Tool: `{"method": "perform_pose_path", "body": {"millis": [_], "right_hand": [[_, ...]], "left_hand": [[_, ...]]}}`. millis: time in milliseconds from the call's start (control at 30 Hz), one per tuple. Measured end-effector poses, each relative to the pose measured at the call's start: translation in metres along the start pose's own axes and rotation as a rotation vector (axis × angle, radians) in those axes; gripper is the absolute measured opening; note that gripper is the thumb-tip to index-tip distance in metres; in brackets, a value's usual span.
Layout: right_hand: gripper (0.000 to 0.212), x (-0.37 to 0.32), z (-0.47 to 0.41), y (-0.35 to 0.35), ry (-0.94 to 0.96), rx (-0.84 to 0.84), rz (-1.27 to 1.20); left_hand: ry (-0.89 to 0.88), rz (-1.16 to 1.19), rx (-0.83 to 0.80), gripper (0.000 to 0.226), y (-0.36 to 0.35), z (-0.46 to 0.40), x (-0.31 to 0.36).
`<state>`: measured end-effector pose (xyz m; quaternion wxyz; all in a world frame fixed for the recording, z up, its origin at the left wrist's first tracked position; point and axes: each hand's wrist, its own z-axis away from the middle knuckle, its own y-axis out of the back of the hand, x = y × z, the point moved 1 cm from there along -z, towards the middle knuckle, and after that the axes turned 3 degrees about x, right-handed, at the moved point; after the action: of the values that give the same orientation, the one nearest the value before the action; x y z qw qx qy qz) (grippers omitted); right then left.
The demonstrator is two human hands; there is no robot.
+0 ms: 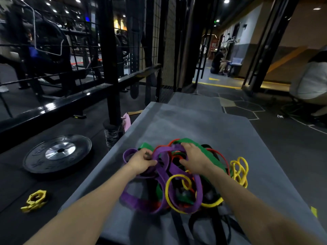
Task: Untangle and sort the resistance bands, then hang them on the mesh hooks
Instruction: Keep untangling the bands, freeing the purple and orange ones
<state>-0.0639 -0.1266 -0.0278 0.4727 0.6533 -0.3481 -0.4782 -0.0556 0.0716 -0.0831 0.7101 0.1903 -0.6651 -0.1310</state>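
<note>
Both hands (141, 160) (193, 160) grip the tangled bands (177, 183).

Dim gym interior, lit by recessed ceiling spots (226, 0); dark rubber floor (286, 144) with hexagonal markings and yellow lines; grey padded platform (203, 124) in foreground; black steel rack frame (108, 55) with wire mesh panel (169, 41) at left; weight plate (57, 153) flat on floor; yellow collar (35, 200) near it

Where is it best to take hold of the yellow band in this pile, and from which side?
Probably the yellow band's coiled loops at the pile's right edge, reached from the right. They lie on the bare mat, outside the tangle, so less is crossing over them.
</note>
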Motion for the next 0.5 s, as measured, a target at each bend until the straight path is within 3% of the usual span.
{"method": "perform_pose_path", "body": {"millis": [100,200,233,400,433,500], "right_hand": [[0.059,0.0,-0.008,-0.013,-0.034,-0.067,0.006],[0.023,-0.002,-0.013,-0.01,-0.014,0.026,-0.057],[0.02,-0.004,-0.015,-0.003,-0.001,0.089,-0.089],[0.026,-0.015,-0.026,0.053,0.032,0.408,-0.118],[0.028,-0.015,-0.027,0.066,0.041,0.468,-0.127],[0.033,-0.015,-0.026,0.089,0.07,0.582,-0.172]], "left_hand": [[0.006,0.021,-0.058,0.016,0.012,0.003,0.002],[-0.041,0.027,-0.024,0.015,0.032,0.002,0.015],[-0.059,0.092,0.001,0.017,0.038,0.002,0.025],[-0.104,0.487,0.02,0.016,0.053,0.0,0.104],[-0.133,0.512,0.007,0.02,0.055,0.001,0.116],[-0.225,0.329,-0.009,0.025,0.058,0.002,0.132]]}}
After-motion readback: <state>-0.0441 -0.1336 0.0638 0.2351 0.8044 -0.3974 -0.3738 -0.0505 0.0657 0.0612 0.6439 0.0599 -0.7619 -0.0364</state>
